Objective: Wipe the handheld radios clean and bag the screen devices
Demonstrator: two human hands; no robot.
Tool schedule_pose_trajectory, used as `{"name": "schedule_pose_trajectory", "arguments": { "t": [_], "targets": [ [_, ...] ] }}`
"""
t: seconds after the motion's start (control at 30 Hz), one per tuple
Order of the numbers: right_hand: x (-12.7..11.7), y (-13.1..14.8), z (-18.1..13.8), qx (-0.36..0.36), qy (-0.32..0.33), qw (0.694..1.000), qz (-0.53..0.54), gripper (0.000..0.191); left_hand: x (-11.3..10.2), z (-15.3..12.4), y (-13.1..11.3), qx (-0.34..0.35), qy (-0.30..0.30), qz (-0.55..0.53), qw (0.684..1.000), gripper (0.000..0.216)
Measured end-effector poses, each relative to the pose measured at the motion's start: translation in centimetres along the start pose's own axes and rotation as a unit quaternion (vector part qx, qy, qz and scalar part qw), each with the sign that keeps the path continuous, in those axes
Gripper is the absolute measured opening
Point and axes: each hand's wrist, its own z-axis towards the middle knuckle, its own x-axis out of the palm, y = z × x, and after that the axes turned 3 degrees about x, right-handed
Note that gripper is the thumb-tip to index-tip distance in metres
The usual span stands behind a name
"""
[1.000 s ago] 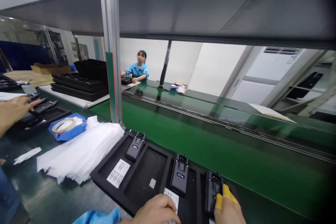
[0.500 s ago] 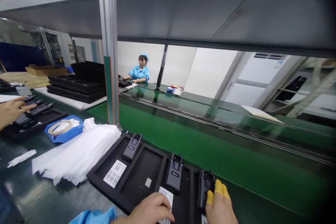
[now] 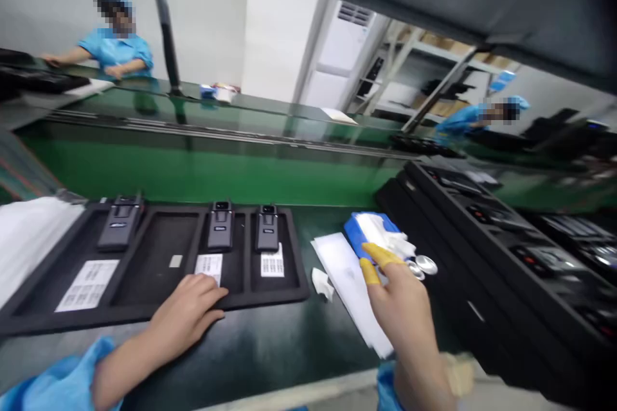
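Note:
My left hand (image 3: 190, 308) rests on the front edge of a black foam tray (image 3: 282, 295), thumb apart from the fingers, holding nothing visible. Just beyond its fingers lies a printed white label sheet (image 3: 209, 266) below a black handheld radio (image 3: 220, 229). Two more such radios, at the left (image 3: 120, 225) and the right (image 3: 267, 230), lie in other compartments, each with a label sheet. My right hand (image 3: 402, 298), with yellow finger cots, reaches over a blue box (image 3: 355, 234) of crumpled white tissue (image 3: 385, 236). Its fingers are apart, with nothing seen between them.
White sheets (image 3: 344, 282) and a scrap of tissue (image 3: 322, 284) lie right of the tray. Stacked black trays (image 3: 434, 257) with devices stand at the right. Beyond the green divider (image 3: 241, 170), a person (image 3: 118, 51) sits at the left, another person (image 3: 463, 122) at the right.
The view has swung to the right. My right hand has left the radio in the right compartment and moved right to the blue box. My left hand stays by the tray.

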Motion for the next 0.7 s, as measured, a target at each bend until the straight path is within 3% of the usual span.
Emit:
{"name": "schedule_pose_trajectory", "arguments": {
  "t": [0.07, 0.17, 0.3, 0.47, 0.57, 0.7],
  "targets": [
    [0.1, -2.2, -1.0, 0.031, 0.035, 0.999, -0.025, 0.039, 0.1, 0.2, 0.0, 0.008, -0.006, 0.001, 1.0, 0.02],
    [1.7, -3.5, -2.7, 0.009, 0.097, 0.995, -0.034, 0.031, 0.2, 0.3, -0.8, 0.015, -0.016, 0.007, 1.0, 0.02],
    [5.0, -2.7, -4.1, -0.037, 0.137, 0.989, -0.029, 0.023, 0.5, -0.4, -1.8, 0.006, -0.017, 0.005, 1.0, 0.021],
    [7.7, -2.1, -4.9, -0.051, 0.13, 0.99, -0.037, 0.027, 0.1, -2.0, -2.5, -0.014, -0.006, -0.013, 1.0, 0.016],
    [7.0, -2.8, -4.6, -0.046, 0.1, 0.993, -0.045, 0.03, -0.8, -2.3, -2.8, -0.033, 0.005, -0.026, 0.999, 0.022],
    [2.6, -4.6, -2.1, -0.029, 0.0, 0.997, -0.075, 0.035, -2.2, 0.6, -3.0, -0.046, -0.024, -0.026, 0.998, 0.045]
  ]
}}
